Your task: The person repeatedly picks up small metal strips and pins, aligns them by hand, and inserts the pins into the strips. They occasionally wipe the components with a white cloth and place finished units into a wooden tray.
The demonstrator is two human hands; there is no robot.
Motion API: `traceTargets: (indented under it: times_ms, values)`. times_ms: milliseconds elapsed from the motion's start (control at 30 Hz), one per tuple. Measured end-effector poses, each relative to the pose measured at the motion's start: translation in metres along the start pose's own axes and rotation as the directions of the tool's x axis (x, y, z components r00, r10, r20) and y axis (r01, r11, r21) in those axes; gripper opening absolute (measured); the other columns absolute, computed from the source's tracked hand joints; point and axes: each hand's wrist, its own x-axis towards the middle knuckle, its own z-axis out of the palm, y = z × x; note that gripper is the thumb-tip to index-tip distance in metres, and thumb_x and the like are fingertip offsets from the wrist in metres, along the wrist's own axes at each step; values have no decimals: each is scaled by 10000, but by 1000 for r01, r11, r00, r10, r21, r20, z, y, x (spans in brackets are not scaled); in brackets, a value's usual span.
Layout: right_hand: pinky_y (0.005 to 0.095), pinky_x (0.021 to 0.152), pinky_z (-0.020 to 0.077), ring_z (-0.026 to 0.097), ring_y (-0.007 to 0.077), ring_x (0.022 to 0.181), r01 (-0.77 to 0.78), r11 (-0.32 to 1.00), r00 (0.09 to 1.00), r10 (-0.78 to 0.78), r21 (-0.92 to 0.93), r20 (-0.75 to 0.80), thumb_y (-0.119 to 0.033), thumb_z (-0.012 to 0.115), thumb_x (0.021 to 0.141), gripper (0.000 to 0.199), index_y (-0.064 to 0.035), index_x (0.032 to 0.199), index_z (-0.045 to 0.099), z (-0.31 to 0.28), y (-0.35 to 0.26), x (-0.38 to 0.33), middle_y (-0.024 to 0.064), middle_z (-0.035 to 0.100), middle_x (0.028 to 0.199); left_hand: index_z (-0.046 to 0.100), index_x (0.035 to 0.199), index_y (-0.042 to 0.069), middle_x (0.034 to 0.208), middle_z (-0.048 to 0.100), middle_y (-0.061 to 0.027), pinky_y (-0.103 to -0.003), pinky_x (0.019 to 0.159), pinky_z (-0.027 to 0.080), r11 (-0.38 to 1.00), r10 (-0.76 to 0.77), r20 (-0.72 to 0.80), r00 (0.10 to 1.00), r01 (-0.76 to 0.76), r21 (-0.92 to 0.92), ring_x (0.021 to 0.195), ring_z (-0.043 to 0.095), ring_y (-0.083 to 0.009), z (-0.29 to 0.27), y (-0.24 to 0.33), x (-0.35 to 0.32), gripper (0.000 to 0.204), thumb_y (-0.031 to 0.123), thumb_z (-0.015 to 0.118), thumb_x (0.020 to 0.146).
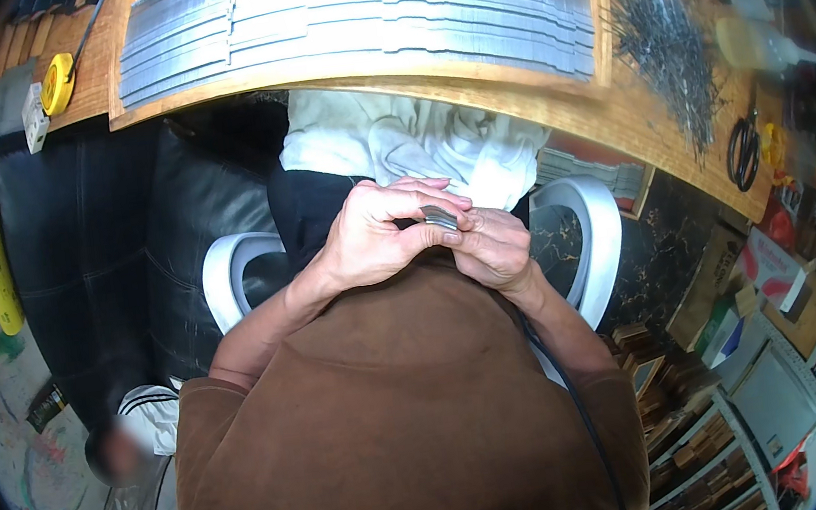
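In front of my chest, a small grey piece [440, 217] with a layered edge is pinched between the thumb and forefinger of my left hand [370, 234]. My right hand [496, 248] is closed against its right end, with its fingertips partly hidden. Whether the piece is metal I cannot tell. A white cloth [394, 136] lies over my lap, just beyond both hands. Farther off, long thin grey strips [353, 35] lie in overlapping rows on a wooden board, washed out by glare in the middle.
On the wooden table [657, 141], a heap of thin dark wires or pins [667, 54] lies near black-handled scissors [744, 151] and squeeze bottles [756, 44]. A yellow tape measure [58, 83] sits at the left corner. White chair arms [584, 255] flank me; a black sofa [87, 221] stands left.
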Motion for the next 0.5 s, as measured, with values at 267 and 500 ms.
traceTargets:
  times_ms: [267,500]
  values:
    - [353,808,614,763,292,915,-438,895,868,397,84,299,53,797,814,154,2,957,770,-25,-24,27,134,754,1015,817,1063,-13,1012,826,-118,-315,905,616,966,-259,-187,947,256,-40,977,780,-163,3,13,-7,162,7,820,902]
    - [372,742,582,710,318,848,-312,947,941,318,-72,112,24,796,844,181,-3,1001,711,-34,-48,60,147,694,955,813,1121,12,965,830,-103,-255,788,610,938,-245,-199,949,284,197,863,784,-128,3,16,-9,215,28,828,907]
